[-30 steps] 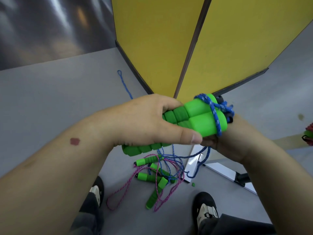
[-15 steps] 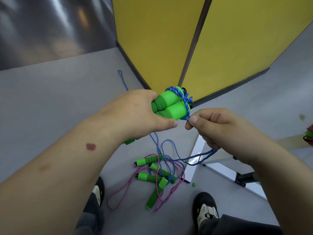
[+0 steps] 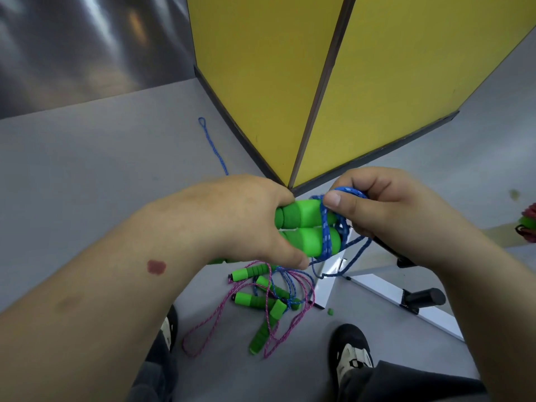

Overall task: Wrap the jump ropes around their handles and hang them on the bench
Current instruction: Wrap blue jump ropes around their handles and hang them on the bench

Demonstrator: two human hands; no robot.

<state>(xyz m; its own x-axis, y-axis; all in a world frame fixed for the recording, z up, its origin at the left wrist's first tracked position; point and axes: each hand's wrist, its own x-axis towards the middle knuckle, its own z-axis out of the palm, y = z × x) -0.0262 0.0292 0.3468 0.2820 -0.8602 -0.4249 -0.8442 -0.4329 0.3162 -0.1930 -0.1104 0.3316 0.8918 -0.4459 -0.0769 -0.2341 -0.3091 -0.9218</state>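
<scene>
My left hand [image 3: 240,221] grips two green foam handles [image 3: 304,227] held side by side, their ends pointing right. A blue rope [image 3: 326,236] is looped a few times round those ends. My right hand [image 3: 377,210] pinches a bight of the blue rope between thumb and fingers just above the handle tips. The rest of the blue rope hangs down to the floor. A far end of the blue rope [image 3: 210,140] lies on the floor by the yellow panel.
On the grey floor between my shoes lies a tangle of several green handles [image 3: 252,274] with pink rope [image 3: 208,323]. A white bench frame [image 3: 406,303] stands at the right. Yellow panels [image 3: 290,82] rise behind. A wrapped rope bundle [image 3: 529,224] shows at the right edge.
The handles have dropped lower and rightward in view. My right hand rose from below the handle tips to above them, carrying the blue rope round the ends.
</scene>
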